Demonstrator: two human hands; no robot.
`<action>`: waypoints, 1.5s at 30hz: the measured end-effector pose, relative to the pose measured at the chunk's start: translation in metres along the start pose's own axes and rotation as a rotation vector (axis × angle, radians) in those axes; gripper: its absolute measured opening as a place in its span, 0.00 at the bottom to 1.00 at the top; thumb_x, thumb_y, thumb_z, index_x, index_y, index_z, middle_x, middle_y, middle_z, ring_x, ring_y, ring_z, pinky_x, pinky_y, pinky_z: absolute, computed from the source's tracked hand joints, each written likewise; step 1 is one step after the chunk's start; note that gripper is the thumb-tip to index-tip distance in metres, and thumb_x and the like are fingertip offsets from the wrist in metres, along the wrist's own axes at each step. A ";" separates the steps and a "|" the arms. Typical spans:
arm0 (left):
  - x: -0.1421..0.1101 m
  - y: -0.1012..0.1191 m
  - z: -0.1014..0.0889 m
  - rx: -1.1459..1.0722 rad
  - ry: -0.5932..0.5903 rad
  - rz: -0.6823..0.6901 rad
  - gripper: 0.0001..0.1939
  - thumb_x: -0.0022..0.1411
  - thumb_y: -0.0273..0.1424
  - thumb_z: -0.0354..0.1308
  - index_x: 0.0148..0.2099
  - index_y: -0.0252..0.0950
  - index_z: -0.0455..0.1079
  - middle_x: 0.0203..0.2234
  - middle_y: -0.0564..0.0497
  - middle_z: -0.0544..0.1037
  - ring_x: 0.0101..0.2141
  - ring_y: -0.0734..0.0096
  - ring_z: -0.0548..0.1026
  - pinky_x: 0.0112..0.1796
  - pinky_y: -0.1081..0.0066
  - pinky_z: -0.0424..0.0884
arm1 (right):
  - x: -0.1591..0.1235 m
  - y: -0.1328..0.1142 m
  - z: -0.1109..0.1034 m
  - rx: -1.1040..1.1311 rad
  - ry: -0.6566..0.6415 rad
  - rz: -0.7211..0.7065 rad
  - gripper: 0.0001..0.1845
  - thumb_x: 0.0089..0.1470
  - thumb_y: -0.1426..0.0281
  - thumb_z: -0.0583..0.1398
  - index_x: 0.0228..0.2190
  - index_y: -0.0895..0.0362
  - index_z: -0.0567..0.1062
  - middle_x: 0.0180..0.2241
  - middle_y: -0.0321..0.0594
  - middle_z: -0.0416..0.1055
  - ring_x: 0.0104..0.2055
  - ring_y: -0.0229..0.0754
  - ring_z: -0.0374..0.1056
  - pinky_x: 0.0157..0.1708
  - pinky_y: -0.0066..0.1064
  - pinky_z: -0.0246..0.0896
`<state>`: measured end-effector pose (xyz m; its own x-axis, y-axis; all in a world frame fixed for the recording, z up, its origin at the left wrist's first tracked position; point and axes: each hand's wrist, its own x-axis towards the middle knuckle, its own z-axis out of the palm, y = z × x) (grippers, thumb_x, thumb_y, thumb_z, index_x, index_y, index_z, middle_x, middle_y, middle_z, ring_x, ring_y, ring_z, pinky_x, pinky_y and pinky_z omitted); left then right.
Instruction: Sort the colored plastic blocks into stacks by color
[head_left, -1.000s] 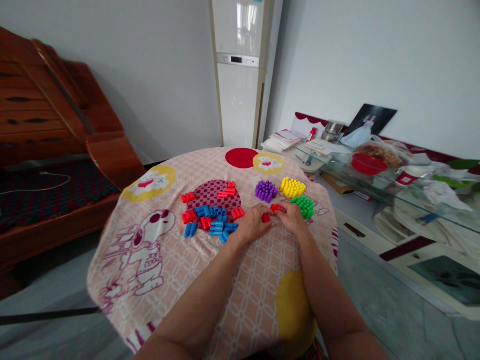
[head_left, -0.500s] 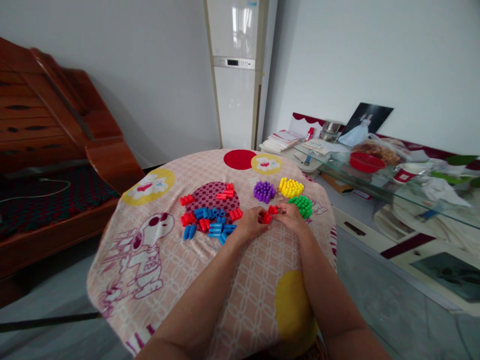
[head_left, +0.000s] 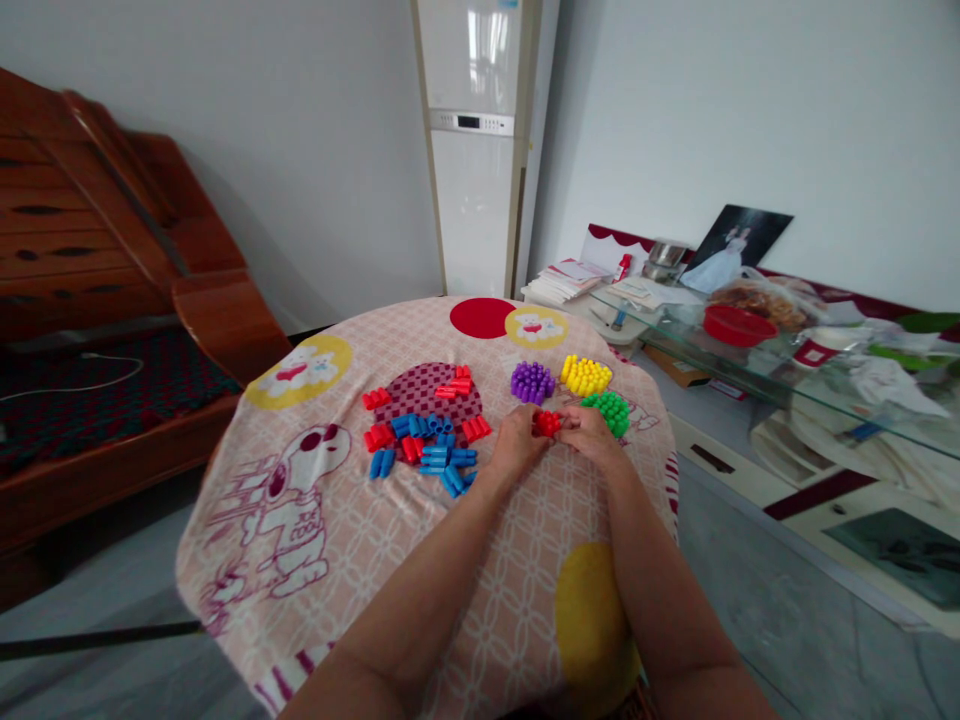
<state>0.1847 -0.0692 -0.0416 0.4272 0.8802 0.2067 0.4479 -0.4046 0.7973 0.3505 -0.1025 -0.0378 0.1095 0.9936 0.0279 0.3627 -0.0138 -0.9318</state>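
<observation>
Between my two hands sit red plastic building blocks point(head_left: 547, 424), pressed close together on the tablecloth. My left hand point(head_left: 523, 440) grips them from the left, fingers curled; my right hand point(head_left: 590, 434) closes on them from the right. Just beyond stand tight clusters of knobbed pieces: purple blocks point(head_left: 532, 382), yellow blocks point(head_left: 586, 375) and green blocks point(head_left: 609, 412), the green beside my right fingers. Left of my left hand lie loose blue blocks point(head_left: 442, 458) and more red blocks point(head_left: 475, 429), scattered. My fingers partly hide the held blocks.
The round table wears a patterned cloth point(head_left: 405, 560). To the right is a glass-topped cabinet point(head_left: 750, 375) with a red bowl point(head_left: 739, 325), papers and a photo. A wooden bench point(head_left: 112, 270) stands at left, a white upright appliance point(head_left: 476, 200) behind.
My left hand has moved right, toward my right hand. The red blocks, apart before, now form one compact group between my fingers. The view has shifted slightly.
</observation>
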 end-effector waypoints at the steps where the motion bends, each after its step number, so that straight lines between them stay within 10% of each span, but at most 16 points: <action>1: 0.000 -0.002 0.002 -0.002 0.006 0.010 0.16 0.52 0.24 0.65 0.44 0.32 0.72 0.36 0.46 0.80 0.35 0.68 0.77 0.37 0.70 0.73 | 0.000 0.000 0.000 -0.005 0.003 -0.001 0.19 0.36 0.69 0.64 0.35 0.59 0.79 0.17 0.28 0.67 0.17 0.33 0.59 0.18 0.24 0.49; 8: 0.007 -0.013 -0.020 0.107 0.089 0.068 0.24 0.53 0.20 0.60 0.54 0.33 0.71 0.43 0.44 0.79 0.33 0.70 0.77 0.36 0.71 0.75 | -0.001 0.001 -0.004 -0.034 -0.020 0.017 0.29 0.36 0.74 0.59 0.45 0.62 0.77 0.16 0.27 0.66 0.16 0.33 0.58 0.17 0.24 0.49; 13: 0.021 -0.035 -0.067 0.370 0.304 0.019 0.24 0.57 0.21 0.56 0.58 0.30 0.69 0.54 0.36 0.74 0.56 0.56 0.72 0.57 0.59 0.68 | 0.000 0.000 -0.001 -0.046 0.027 0.064 0.33 0.36 0.75 0.55 0.49 0.63 0.75 0.17 0.29 0.68 0.15 0.33 0.58 0.16 0.24 0.50; 18: 0.025 -0.048 -0.082 0.615 0.159 -0.169 0.32 0.61 0.29 0.58 0.67 0.34 0.61 0.68 0.34 0.59 0.67 0.46 0.58 0.63 0.47 0.56 | 0.001 -0.001 0.001 -0.056 0.052 0.069 0.33 0.37 0.75 0.55 0.49 0.62 0.76 0.17 0.29 0.68 0.14 0.33 0.58 0.16 0.24 0.50; 33: 0.016 -0.028 -0.088 0.632 0.123 -0.125 0.19 0.60 0.28 0.59 0.53 0.36 0.74 0.51 0.40 0.78 0.53 0.50 0.74 0.54 0.56 0.67 | 0.001 -0.002 0.002 -0.034 0.075 0.102 0.32 0.39 0.76 0.55 0.49 0.64 0.76 0.17 0.29 0.68 0.14 0.33 0.57 0.15 0.24 0.49; 45: 0.021 -0.026 -0.086 0.112 0.137 -0.016 0.16 0.56 0.26 0.61 0.48 0.34 0.73 0.37 0.47 0.80 0.38 0.66 0.78 0.42 0.68 0.73 | -0.001 -0.006 0.004 -0.036 0.086 0.126 0.30 0.41 0.75 0.56 0.48 0.62 0.77 0.17 0.30 0.68 0.15 0.32 0.57 0.15 0.23 0.50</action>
<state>0.1146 -0.0195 -0.0091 0.3118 0.9091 0.2762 0.5417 -0.4090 0.7343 0.3442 -0.1025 -0.0334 0.2344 0.9705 -0.0558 0.3737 -0.1429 -0.9165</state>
